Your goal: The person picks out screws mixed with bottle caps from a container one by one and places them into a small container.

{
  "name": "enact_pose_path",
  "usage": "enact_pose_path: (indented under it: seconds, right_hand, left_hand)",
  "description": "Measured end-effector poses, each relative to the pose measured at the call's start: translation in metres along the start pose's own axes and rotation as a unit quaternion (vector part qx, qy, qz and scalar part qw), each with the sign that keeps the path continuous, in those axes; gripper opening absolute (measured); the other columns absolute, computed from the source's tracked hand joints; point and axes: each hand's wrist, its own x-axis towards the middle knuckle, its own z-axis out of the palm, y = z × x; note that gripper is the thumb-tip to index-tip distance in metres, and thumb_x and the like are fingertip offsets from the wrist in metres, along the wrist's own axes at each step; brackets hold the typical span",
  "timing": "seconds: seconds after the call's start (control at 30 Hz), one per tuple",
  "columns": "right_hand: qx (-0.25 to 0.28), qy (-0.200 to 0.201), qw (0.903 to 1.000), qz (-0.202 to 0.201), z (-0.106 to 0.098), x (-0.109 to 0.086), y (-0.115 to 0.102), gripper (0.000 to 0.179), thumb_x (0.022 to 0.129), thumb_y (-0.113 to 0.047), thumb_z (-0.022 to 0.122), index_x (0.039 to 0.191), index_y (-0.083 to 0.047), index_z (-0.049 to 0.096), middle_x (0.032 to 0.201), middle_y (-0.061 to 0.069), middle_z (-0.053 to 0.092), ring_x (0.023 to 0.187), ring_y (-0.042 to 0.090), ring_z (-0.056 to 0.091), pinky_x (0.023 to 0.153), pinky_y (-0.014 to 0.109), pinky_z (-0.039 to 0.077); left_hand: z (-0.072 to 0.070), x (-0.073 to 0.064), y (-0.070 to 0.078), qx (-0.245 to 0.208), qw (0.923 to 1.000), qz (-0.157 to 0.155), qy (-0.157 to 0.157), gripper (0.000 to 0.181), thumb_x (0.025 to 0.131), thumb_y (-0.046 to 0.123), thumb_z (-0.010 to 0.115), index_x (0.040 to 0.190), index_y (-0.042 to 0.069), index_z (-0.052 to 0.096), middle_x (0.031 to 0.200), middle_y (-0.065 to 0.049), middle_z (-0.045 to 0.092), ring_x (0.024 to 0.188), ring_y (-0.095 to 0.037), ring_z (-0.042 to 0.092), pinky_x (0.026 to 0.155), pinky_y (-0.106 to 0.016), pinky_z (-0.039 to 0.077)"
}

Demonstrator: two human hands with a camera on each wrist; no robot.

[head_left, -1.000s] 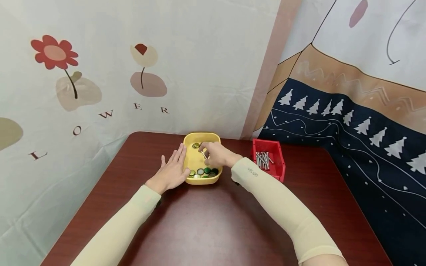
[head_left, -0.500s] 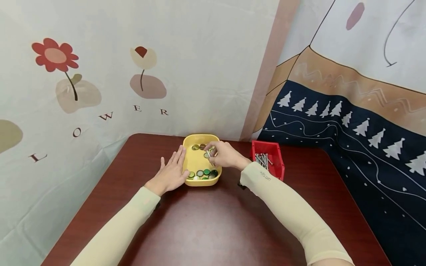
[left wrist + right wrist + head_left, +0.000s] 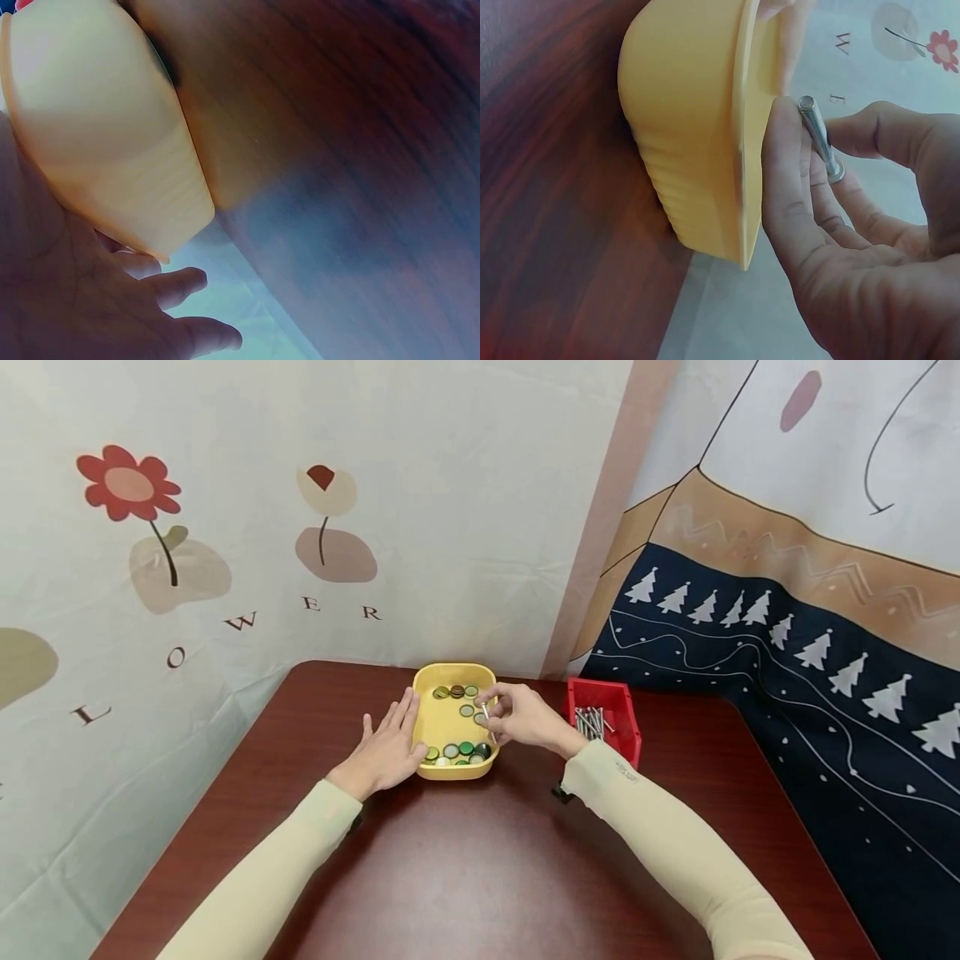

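My right hand (image 3: 528, 718) pinches a silver bolt (image 3: 820, 135) between thumb and fingers, over the right rim of a yellow tray (image 3: 454, 772). In the right wrist view the bolt's threaded shaft and wider head both show. Spread flat, my left hand (image 3: 381, 757) rests against the tray's left rim with its fingers straight. Inside the tray lie bottle caps: a green cap (image 3: 466, 748) among several near the front, a brown cap (image 3: 457, 691) with others at the back, and a pale cap (image 3: 467, 711) towards the right side.
To the right of the tray stands a red bin (image 3: 628, 750) with several silver bolts (image 3: 589, 722) in it. The dark wooden table (image 3: 450, 868) carries both containers. Behind it hangs a printed cloth (image 3: 480, 527).
My right hand, with the bolt in it, has moved right from over the tray's middle to its right rim, uncovering more caps. My left hand stays at the left rim.
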Motion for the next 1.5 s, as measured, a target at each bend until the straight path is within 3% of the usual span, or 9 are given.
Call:
enact_pose_path:
  seconds: [0.23,0.53,0.77,1.17,1.37,1.5]
  right_hand:
    - [0.081,0.001,0.9963,0.03,-0.003,-0.018,0.002,0.042,0.106,0.001,0.079,0.147,-0.005,0.071,0.127,0.038,0.076,0.104,0.043,0.084,0.085,0.043,0.075]
    - [0.124,0.015,0.9907,0.053,-0.009,-0.034,0.007,0.044,0.106,0.004,0.076,0.15,-0.003,0.07,0.14,0.041,0.072,0.1,0.029,0.084,0.087,0.046,0.075]
    - [0.131,0.032,0.9883,0.073,-0.023,-0.049,0.017,0.046,0.106,0.001,0.078,0.151,-0.005,0.07,0.138,0.033,0.076,0.108,0.035,0.087,0.088,0.046,0.075]
    - [0.139,0.056,0.9849,0.088,-0.05,-0.067,0.033,0.049,0.11,0.0,0.075,0.158,-0.003,0.064,0.15,0.04,0.067,0.12,0.045,0.083,0.094,0.05,0.074]
    - [0.13,0.075,0.9847,0.088,-0.063,-0.071,0.035,0.052,0.111,-0.002,0.074,0.161,-0.001,0.062,0.15,0.041,0.068,0.115,0.039,0.086,0.101,0.062,0.068]
    - [0.133,0.08,0.9837,0.09,-0.071,-0.076,0.038,0.052,0.112,-0.002,0.073,0.162,-0.001,0.061,0.149,0.04,0.069,0.119,0.042,0.085,0.104,0.066,0.065]
  left_hand:
    - [0.001,0.0,0.001,0.001,1.0,0.001,-0.001,0.093,0.116,0.037,0.049,0.187,0.004,0.0,0.199,-0.014,-0.005,0.182,-0.05,0.018,0.136,-0.091,0.007]
    - [-0.001,0.001,0.0,0.004,1.0,-0.003,-0.001,0.093,0.116,0.039,0.049,0.187,0.004,0.001,0.199,-0.014,-0.005,0.182,-0.05,0.018,0.136,-0.091,0.007]
    - [-0.001,0.0,0.0,0.003,1.0,-0.003,0.0,0.092,0.116,0.037,0.049,0.187,0.003,0.001,0.199,-0.014,-0.006,0.183,-0.049,0.017,0.136,-0.091,0.007]
    - [-0.002,0.0,0.001,0.001,1.0,-0.005,-0.002,0.093,0.117,0.038,0.049,0.187,0.003,0.0,0.199,-0.014,-0.006,0.183,-0.049,0.017,0.136,-0.091,0.007]
    - [-0.003,0.0,0.001,0.002,1.0,-0.004,0.002,0.093,0.116,0.038,0.049,0.187,0.003,0.001,0.199,-0.015,-0.004,0.182,-0.05,0.018,0.136,-0.092,0.008]
    - [-0.001,0.001,0.001,0.0,1.0,-0.003,0.0,0.093,0.116,0.037,0.049,0.187,0.003,0.0,0.199,-0.014,-0.005,0.183,-0.049,0.017,0.136,-0.091,0.007]
